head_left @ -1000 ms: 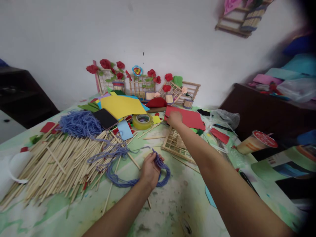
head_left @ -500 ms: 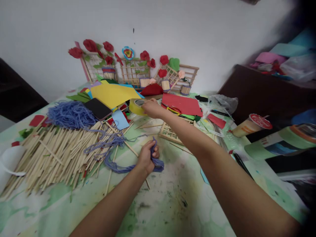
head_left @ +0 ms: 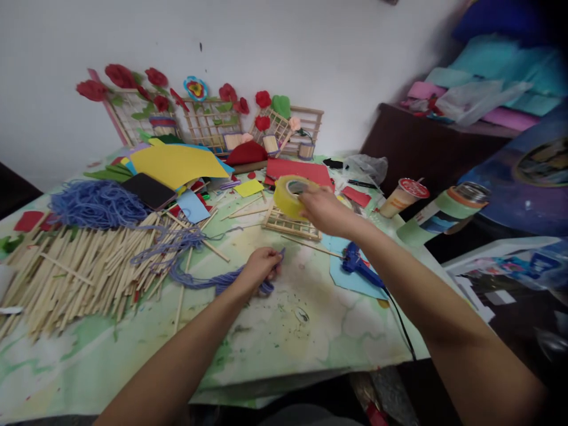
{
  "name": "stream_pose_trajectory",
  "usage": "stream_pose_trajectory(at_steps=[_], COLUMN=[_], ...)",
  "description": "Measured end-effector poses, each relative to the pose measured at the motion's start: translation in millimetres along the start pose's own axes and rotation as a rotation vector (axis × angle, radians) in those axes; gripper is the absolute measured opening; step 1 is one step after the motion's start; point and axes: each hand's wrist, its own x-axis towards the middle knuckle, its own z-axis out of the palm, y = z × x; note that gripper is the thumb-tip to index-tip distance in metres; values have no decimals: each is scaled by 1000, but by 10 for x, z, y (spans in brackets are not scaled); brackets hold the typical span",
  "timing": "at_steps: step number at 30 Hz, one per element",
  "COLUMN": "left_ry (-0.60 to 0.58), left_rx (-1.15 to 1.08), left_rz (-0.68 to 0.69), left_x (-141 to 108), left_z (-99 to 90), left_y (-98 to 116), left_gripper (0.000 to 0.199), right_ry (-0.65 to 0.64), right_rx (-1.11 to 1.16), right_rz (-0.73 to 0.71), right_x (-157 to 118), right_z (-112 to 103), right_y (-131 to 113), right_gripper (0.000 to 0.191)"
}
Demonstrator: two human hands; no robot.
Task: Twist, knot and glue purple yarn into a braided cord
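Note:
My left hand (head_left: pixel 262 267) is closed around a bundle of blue-purple yarn (head_left: pixel 199 283) near the middle of the table. From it the strands trail left to a loose tangle lying over wooden sticks (head_left: pixel 89 272). My right hand (head_left: pixel 326 208) grips a roll of yellowish clear tape (head_left: pixel 284 198) by its right side, held above the table. Under the tape lies a small lattice of sticks (head_left: pixel 290 228), partly covered by the roll and hand. A blue glue gun (head_left: pixel 357 263) rests on a light blue sheet (head_left: pixel 341 281) below my right forearm.
A large yarn heap (head_left: pixel 97 204), a black flat case (head_left: pixel 148 190) and yellow paper (head_left: pixel 177 165) are at the left. Craft trellises with red flowers (head_left: pixel 226 93) lean on the wall. A cup (head_left: pixel 403 197) and green bottle (head_left: pixel 444 213) stand at the right.
My right hand has carried the tape roll rightward, from beside the yellow paper to over the lattice. My left hand still holds the yarn. The view has turned right, bringing the glue gun into sight.

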Motion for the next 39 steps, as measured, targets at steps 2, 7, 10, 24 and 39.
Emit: stream_pose_trajectory(at_steps=[2, 7, 10, 24, 39], left_ry=[11, 46, 58, 125, -40], left_rx=[110, 266, 291, -363, -479], left_rz=[9, 40, 35, 147, 47], left_x=[-22, -85, -153, -428, -367], left_z=[39, 84, 51, 163, 181], left_y=[-37, -92, -93, 117, 600], left_gripper=[16, 10, 10, 27, 20], right_ry=[-9, -81, -87, 352, 404], right_rx=[23, 13, -28, 591, 1929], right_rz=[-19, 24, 49, 278, 507], right_x=[-320, -733, -745, -806, -600], right_z=[79, 478, 676, 780, 623], right_y=[-168, -467, -492, -834, -898], right_gripper=[14, 15, 20, 24, 18])
